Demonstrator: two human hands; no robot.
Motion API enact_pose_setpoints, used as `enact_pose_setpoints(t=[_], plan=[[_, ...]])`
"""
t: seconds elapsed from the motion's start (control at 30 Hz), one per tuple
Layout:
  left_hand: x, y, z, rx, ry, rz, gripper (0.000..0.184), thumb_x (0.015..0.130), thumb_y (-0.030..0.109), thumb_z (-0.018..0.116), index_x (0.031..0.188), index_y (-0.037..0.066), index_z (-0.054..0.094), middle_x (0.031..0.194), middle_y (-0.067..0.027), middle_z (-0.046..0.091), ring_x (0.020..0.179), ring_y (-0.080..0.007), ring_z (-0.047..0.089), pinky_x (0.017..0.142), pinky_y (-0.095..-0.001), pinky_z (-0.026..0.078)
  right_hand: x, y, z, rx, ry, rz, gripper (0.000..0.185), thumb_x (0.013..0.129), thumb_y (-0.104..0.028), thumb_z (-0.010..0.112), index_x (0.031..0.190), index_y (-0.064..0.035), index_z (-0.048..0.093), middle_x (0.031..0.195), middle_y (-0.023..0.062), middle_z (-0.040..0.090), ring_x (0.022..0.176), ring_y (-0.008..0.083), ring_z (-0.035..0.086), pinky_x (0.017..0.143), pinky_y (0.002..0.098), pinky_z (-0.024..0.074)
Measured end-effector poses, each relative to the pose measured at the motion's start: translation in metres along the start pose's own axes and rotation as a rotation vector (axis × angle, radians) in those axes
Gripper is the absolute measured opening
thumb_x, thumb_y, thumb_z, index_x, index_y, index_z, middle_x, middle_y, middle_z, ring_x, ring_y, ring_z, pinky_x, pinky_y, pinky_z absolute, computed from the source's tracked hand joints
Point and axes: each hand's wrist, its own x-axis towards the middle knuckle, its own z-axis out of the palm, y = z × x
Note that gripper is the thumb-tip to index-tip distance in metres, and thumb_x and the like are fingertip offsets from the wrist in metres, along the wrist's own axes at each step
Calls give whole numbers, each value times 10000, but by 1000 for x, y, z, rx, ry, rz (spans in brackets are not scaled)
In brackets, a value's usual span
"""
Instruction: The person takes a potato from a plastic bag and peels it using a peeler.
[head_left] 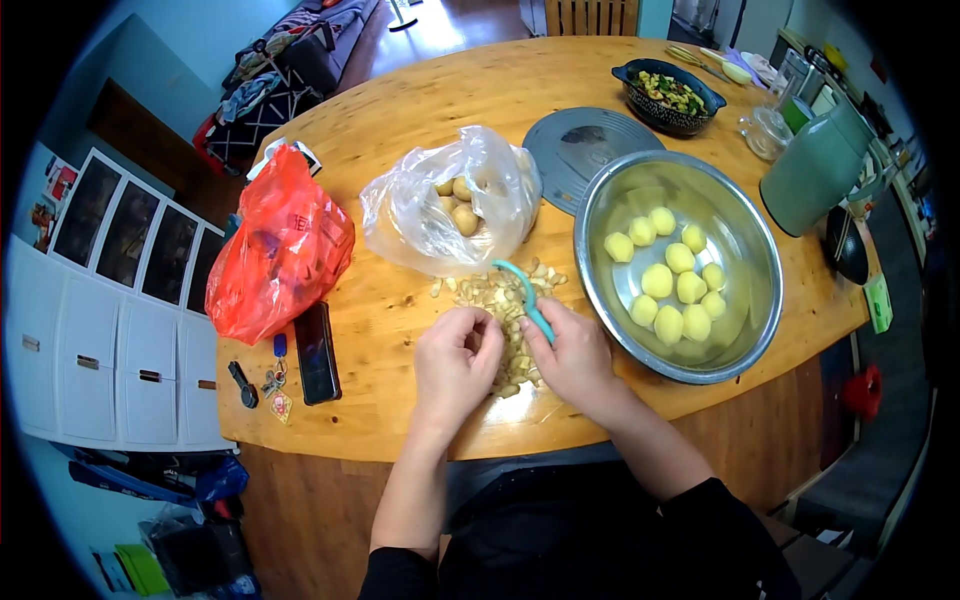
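Observation:
My right hand is wrapped round the handle of a teal peeler, whose curved head points up and away from me. My left hand is closed, thumb and fingertips pinched together; whatever may be in the pinch is hidden. Beneath and between both hands lies a pile of potato peelings on the table. Just beyond the peelings, a clear plastic bag stands with its mouth open and several unpeeled potatoes inside. Right of my right hand, a large steel bowl holds several peeled yellow potatoes.
On the wooden table, a red plastic bag, a phone and keys lie to the left. Behind the bowl are a round grey mat, a dark dish of food and a green kettle.

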Motion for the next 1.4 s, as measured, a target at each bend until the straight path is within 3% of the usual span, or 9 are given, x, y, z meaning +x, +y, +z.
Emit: enact_pose_setpoints(t=[0.1,0.2,0.3,0.4,0.57,0.97,1.07,1.17,1.4], plan=[[2,-10,-7,105,-43,23,51,835,5,743,875,-8,715,733,-103,682,557,-177,615,547,-297,498,1,1,1,37,29,-14,184,953,-171,678,1037,-13,639,819,220,671,735,423,660,647,485,504],[7,-16,-15,180,-178,-7,122,821,6,712,940,27,727,866,-157,712,752,-298,691,702,-397,555,1,-3,0,47,17,-28,175,956,-167,676,1030,-13,642,826,220,669,738,417,660,645,474,506],[35,-17,-21,237,-46,347,196,819,-33,661,993,20,732,967,-198,714,883,-351,687,805,-437,546,2,-3,0,54,28,-50,162,957,-159,678,1028,-17,643,823,214,669,728,415,659,637,470,505],[86,-19,-20,117,-62,214,219,854,-23,632,1057,3,709,950,-201,719,927,-377,694,844,-452,545,0,-7,-1,55,22,-41,147,959,-150,679,1021,-22,643,805,201,666,703,411,654,627,467,501],[177,-55,3,427,-278,225,170,890,61,584,1024,-22,646,991,-249,706,993,-447,667,866,-499,529,1,-12,0,9,13,-25,122,959,-135,678,962,-21,636,779,191,655,682,398,652,611,450,500],[167,-69,-69,793,-448,87,336,787,157,733,1056,-9,620,1015,-248,696,1029,-422,650,865,-486,530,1,-7,1,-23,-12,-79,131,937,-142,703,981,-33,645,786,172,679,669,379,669,588,442,508],[164,-69,-72,733,-463,74,295,802,128,669,1044,-39,653,1082,-266,694,1077,-413,654,918,-483,532,1,-8,1,-33,-26,-99,139,932,-147,706,986,-35,645,787,171,681,666,381,670,583,446,506],[177,-86,-66,620,-252,10,329,827,166,651,1068,-58,660,1095,-279,691,1089,-416,655,943,-486,526,0,-7,0,-16,-43,-69,146,932,-150,707,990,-32,644,786,173,681,668,382,670,580,449,504],[194,-114,-48,874,-315,-10,356,895,225,681,1102,-64,669,1144,-273,689,1105,-420,655,986,-483,522,0,-9,0,-19,-29,-76,159,929,-150,712,991,-22,641,789,180,685,674,386,674,584,451,507]])
